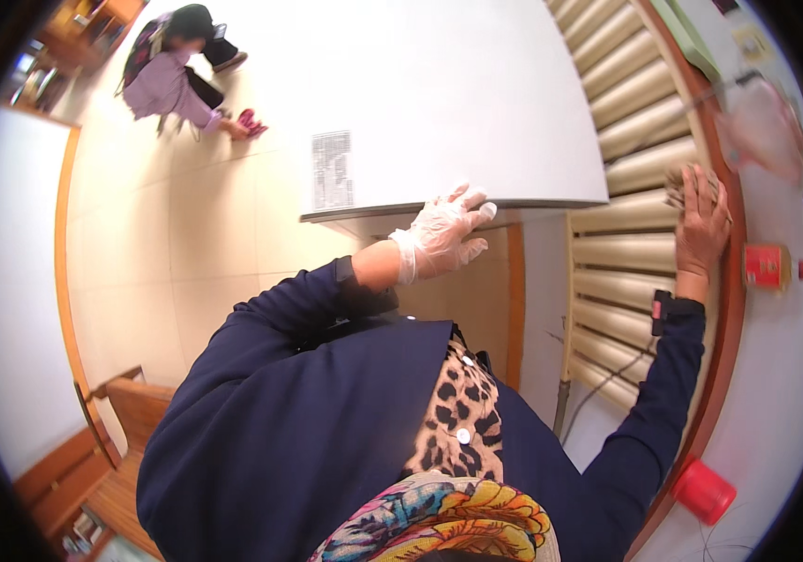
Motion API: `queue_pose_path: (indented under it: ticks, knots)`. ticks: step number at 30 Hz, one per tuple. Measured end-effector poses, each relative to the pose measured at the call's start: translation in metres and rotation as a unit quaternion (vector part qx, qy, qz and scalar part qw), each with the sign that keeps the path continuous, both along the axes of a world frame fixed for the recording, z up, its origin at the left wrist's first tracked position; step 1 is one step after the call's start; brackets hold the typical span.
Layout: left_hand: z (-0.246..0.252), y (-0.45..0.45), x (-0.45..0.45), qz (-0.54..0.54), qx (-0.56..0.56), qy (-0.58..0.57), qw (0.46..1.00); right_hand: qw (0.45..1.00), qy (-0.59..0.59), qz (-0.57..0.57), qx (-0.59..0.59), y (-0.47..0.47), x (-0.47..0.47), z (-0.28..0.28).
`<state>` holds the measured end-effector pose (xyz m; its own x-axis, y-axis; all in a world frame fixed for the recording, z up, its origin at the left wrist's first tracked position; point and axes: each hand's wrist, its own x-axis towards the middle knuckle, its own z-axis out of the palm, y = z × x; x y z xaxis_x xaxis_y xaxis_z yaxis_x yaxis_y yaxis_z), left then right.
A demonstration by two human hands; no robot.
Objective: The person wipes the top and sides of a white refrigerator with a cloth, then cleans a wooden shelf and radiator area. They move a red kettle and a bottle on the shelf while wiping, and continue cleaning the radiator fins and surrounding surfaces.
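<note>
My left hand [447, 228], in a clear disposable glove, rests at the dark front edge of a large white top [471, 105]. Its fingers are spread and nothing shows in them. My right hand [702, 221] is bare and stretched out to the right. Under its fingers is a crumpled brownish-grey cloth [679, 188], pressed near the reddish-brown wooden edge [733, 281] of the windowsill, above a cream radiator [626, 246]. Part of the cloth is hidden by the hand.
A bottle with a red label [765, 267], a red-capped or red plastic container [705, 492] and a pinkish plastic bag [763, 130] are on the sill. Another person [176, 77] crouches at upper left with a pink cloth [252, 125]. A wooden chair [127, 414] stands lower left.
</note>
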<state>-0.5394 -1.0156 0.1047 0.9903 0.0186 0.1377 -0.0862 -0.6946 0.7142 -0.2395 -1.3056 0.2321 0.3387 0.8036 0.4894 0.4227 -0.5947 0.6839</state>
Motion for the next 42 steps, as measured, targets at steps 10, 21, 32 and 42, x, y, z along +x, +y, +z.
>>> queue_pose_path:
  ticks: [10, 21, 32, 42]
  knots:
    - [-0.018, 0.043, -0.016, 0.078, 0.051, 0.011, 0.996, 0.988, -0.008, -0.13, -0.078, -0.059, 0.03, -0.045]
    - [-0.024, 0.07, -0.032, 0.128, 0.069, -0.021, 0.989, 0.987, -0.003, -0.159, 0.027, -0.115, -0.052, -0.051]
    - [-0.041, 0.074, -0.029, 0.1, 0.101, -0.049, 0.989, 0.941, -0.052, -0.334, -0.02, -0.269, -0.191, -0.078]
    - [-0.053, 0.021, 0.03, -0.013, -0.017, -0.129, 0.991, 0.9, 0.018, -0.403, 0.163, -0.396, -0.299, -0.096]
